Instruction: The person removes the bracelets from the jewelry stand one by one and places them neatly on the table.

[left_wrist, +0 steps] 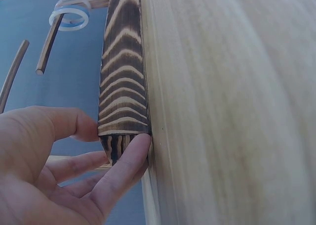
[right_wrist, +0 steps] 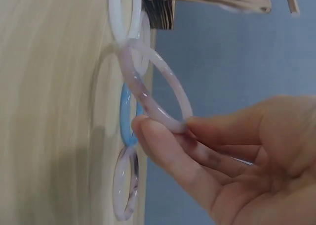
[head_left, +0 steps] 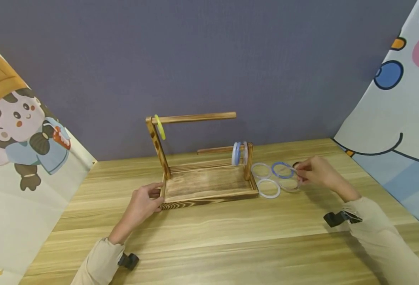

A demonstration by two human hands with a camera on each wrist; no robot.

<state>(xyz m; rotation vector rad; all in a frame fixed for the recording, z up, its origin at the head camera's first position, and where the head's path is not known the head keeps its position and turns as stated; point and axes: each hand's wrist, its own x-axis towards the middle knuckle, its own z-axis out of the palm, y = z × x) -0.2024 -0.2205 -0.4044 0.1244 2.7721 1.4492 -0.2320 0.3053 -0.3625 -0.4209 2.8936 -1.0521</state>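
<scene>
My right hand (head_left: 314,174) pinches a pale pinkish bangle (right_wrist: 136,89) between thumb and fingers, tilted up above the tabletop. Below it lie a blue bangle (right_wrist: 125,111), a mottled pale bangle (right_wrist: 118,190) and a white bangle (head_left: 269,190). Another pale bangle (head_left: 253,170) lies beside the stand's right end. My left hand (head_left: 142,204) grips the left end of a wooden bangle stand (head_left: 209,200), fingertips at its front corner. A yellow-green bangle (head_left: 160,127) hangs on the upper bar by the left post. White, blue and pale bangles (head_left: 234,154) hang on the lower bar by the right post.
The stand's upper bar (head_left: 198,117) reaches right from its left post, with a free right end. Its lower bar (head_left: 213,150) points left. A grey-blue partition (head_left: 209,71) rises behind the wood-grain table (head_left: 209,241); cartoon-printed panels flank both sides.
</scene>
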